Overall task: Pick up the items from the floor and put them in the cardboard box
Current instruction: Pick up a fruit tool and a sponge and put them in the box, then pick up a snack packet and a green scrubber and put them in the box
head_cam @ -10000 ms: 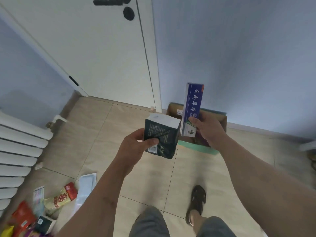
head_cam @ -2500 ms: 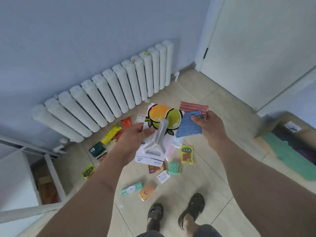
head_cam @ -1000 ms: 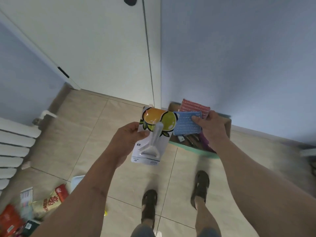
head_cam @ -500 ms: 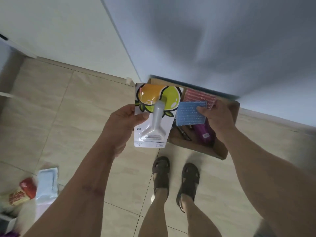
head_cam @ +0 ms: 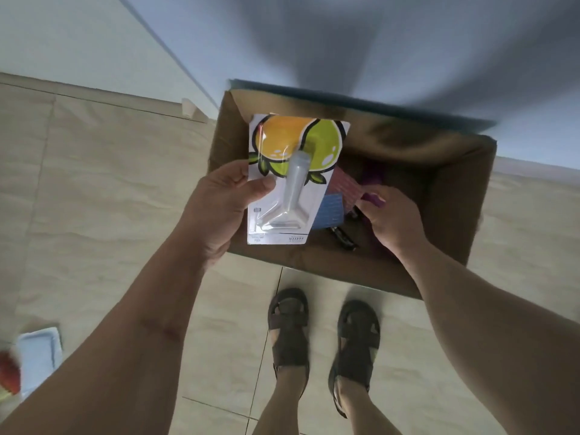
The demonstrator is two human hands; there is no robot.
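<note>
Our left hand [head_cam: 216,208] pinches one blister card [head_cam: 293,180], thumb on its face and fingers behind; the card carries a single grey peeler under printed citrus fruit and hangs over the near-left part of the one cardboard box [head_cam: 455,189]. Our right hand [head_cam: 392,221] is lowered inside that box with fingers loosely curled; we cannot tell whether it grips anything. Between our hands lie two cloths, one blue [head_cam: 329,211] and one red [head_cam: 343,186], and a purple item [head_cam: 373,199] sits at the right fingertips. Below our hands stand two sandalled feet [head_cam: 290,328]. Far lower left, a pale blue packet [head_cam: 37,350] lies on the floor.
</note>
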